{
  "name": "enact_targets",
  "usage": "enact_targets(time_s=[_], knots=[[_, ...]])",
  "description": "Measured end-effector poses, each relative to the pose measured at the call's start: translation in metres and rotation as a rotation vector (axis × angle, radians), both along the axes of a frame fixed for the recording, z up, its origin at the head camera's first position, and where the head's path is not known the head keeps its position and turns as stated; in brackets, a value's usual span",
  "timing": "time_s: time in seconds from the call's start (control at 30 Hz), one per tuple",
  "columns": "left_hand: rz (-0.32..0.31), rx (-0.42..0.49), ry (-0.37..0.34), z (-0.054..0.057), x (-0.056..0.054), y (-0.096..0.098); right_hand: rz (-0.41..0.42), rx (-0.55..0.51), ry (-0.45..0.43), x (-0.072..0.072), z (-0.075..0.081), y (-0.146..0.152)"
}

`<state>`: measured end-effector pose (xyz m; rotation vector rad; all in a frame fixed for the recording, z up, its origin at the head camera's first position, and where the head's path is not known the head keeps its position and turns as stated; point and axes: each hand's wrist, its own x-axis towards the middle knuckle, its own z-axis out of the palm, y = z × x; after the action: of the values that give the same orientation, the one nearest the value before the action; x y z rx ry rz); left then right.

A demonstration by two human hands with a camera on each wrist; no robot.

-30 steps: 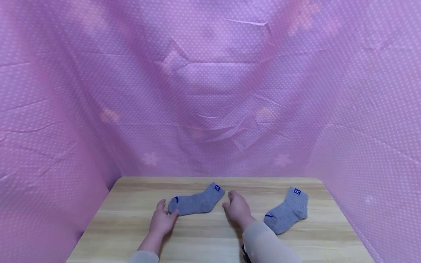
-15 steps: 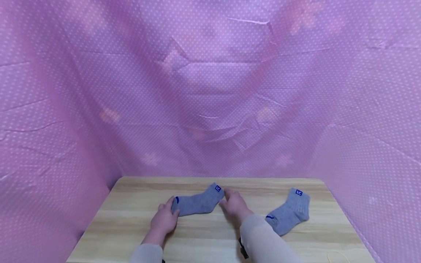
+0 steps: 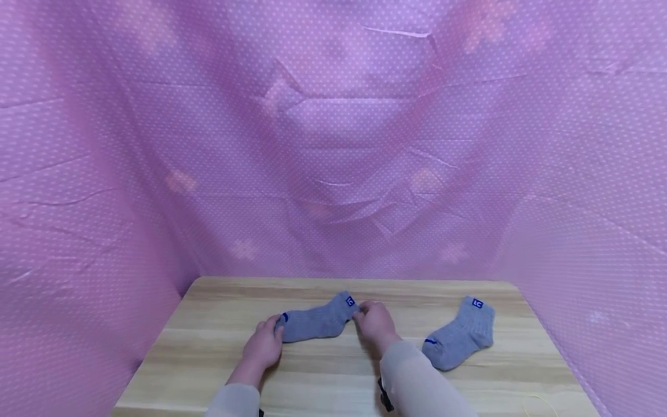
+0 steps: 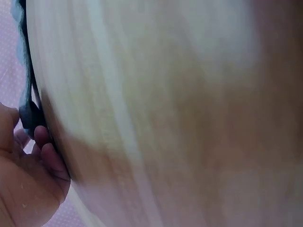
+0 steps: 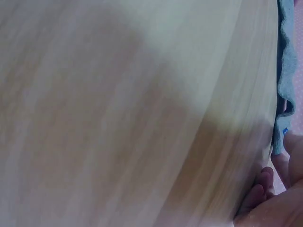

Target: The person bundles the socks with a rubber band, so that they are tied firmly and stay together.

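At the fingertips of the left hand (image 3: 264, 346), the toe end of a grey sock (image 3: 316, 319) is held, the fingers being curled onto the fabric. Between the two hands this sock is laid flat on the wooden table (image 3: 208, 324), toe to the left, cuff to the right. At its cuff, beside the blue label, the sock is pinched by the narrowly closed fingers of the right hand (image 3: 376, 324). Well apart to the right of those fingers, a second grey sock (image 3: 461, 334) is laid untouched. Behind the table, a pink dotted cloth (image 3: 333, 145) is hung.
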<state>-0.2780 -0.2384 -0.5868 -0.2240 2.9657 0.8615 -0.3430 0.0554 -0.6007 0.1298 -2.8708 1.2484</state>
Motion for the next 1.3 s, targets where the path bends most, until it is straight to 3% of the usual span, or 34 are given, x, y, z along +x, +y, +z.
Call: enact_targets(time_s=[0.1, 0.2, 0.37, 0.63, 0.97, 1.1, 1.3], knots=[[-0.011, 0.017, 0.009, 0.001, 0.001, 0.003, -0.081, -0.021, -0.025, -0.001, -0.003, 0.004], [-0.031, 0.013, 0.028, 0.002, 0.003, 0.006, -0.109, -0.007, 0.003, 0.000, -0.004, 0.009], [-0.033, 0.022, 0.043, 0.001, 0.008, 0.007, -0.097, -0.022, -0.011, 0.008, -0.001, 0.015], [-0.011, 0.104, 0.034, 0.009, 0.024, 0.007, -0.071, -0.066, -0.055, 0.024, 0.011, 0.024], [-0.006, 0.144, 0.019, 0.003, 0.034, 0.009, -0.015, -0.096, -0.076, 0.039, 0.019, 0.037], [-0.008, 0.136, -0.007, 0.001, 0.037, 0.010, -0.010, -0.088, -0.047, 0.046, 0.021, 0.040], [-0.031, 0.085, 0.015, 0.004, 0.042, 0.013, -0.003, -0.101, -0.034, 0.051, 0.022, 0.045]])
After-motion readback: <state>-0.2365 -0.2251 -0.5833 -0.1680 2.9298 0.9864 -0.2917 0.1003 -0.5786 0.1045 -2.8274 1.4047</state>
